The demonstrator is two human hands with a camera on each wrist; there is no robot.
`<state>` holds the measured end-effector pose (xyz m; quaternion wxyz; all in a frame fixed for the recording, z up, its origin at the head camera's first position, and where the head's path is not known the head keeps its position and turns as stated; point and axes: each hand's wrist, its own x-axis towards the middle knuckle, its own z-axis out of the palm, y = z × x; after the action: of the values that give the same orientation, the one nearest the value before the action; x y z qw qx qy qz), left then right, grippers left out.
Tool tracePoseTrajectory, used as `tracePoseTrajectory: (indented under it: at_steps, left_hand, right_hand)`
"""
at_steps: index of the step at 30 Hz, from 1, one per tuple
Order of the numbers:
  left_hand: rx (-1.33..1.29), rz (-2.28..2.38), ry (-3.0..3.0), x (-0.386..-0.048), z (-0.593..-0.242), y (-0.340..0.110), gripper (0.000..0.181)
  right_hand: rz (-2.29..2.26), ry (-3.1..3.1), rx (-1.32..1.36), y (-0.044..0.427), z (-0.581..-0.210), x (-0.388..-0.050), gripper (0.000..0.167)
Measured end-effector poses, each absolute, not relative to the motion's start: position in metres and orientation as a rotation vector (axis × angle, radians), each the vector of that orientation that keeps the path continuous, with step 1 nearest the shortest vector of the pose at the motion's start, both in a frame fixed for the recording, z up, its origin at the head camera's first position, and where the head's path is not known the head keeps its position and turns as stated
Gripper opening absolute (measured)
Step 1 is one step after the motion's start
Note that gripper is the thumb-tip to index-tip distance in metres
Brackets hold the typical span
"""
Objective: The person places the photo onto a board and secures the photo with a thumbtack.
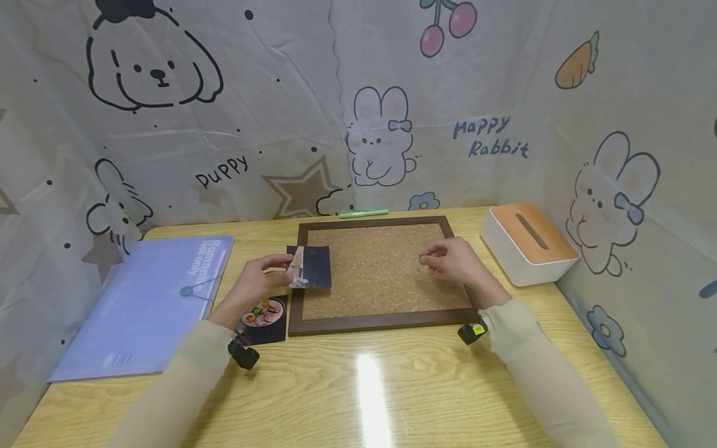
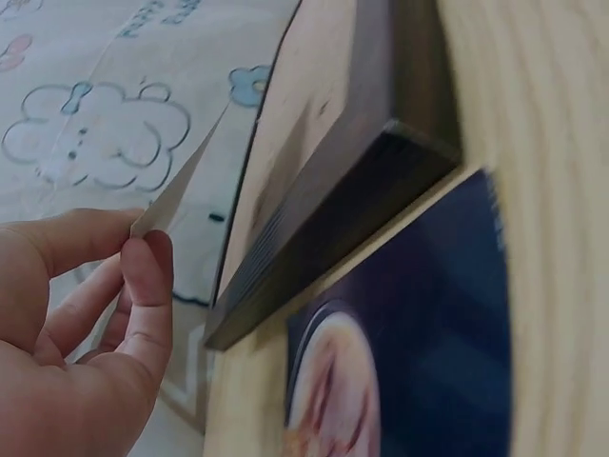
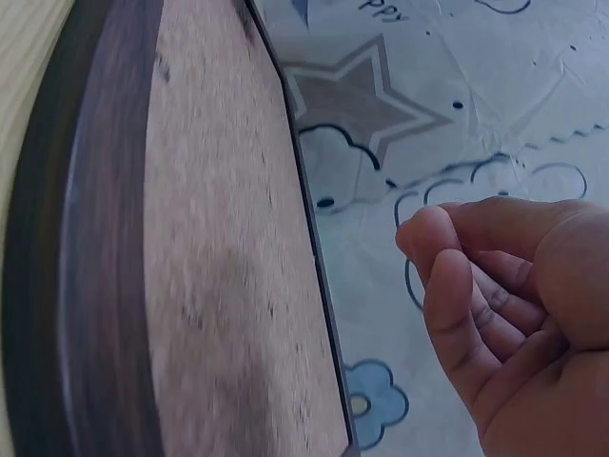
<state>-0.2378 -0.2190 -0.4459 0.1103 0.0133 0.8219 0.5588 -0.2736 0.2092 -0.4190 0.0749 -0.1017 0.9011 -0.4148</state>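
My left hand (image 1: 262, 280) pinches a dark photo card (image 1: 318, 266) by its left edge, between thumb and fingers. It holds the card over the left side of a corkboard (image 1: 381, 267) with a dark wooden frame; the left wrist view shows the card (image 2: 176, 195) edge-on, raised above the board. Over the board's right part hovers my right hand (image 1: 454, 261), its fingers curled and the thumb meeting the index fingertip. No object shows at those fingertips (image 3: 428, 233). A second photo card (image 1: 266, 320), picturing a bowl of food, lies on the table by the frame's lower left corner.
On the left lies a translucent blue document folder (image 1: 145, 305) with a string closure. Behind the board is a green pen (image 1: 364, 213). A white tissue box (image 1: 529, 242) with a wooden lid stands at the right. Printed cloth (image 1: 280, 124) hangs around the table.
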Motion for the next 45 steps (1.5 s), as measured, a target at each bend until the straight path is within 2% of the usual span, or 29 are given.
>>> tracePoseTrajectory:
  at_steps: [15,23,34,45]
  left_hand:
    - [0.052,1.613,2.371,-0.233,-0.457,-0.180,0.048]
    - [0.163,1.334,2.640,-0.235,-0.467,-0.165,0.047]
    - [0.329,1.133,2.777,-0.234,-0.466,-0.155,0.046]
    - [0.326,1.023,2.849,-0.236,-0.465,-0.153,0.045]
  right_hand:
    - [-1.184,2.662,-0.364,0.164,-0.419,-0.279,0.013]
    - [-1.156,2.650,-0.408,0.143,-0.425,-0.281,0.013]
    - [-1.219,2.521,-0.387,0.114,-0.430,-0.292,0.010]
    - [-1.205,2.444,-0.460,0.081,-0.446,-0.309,0.011]
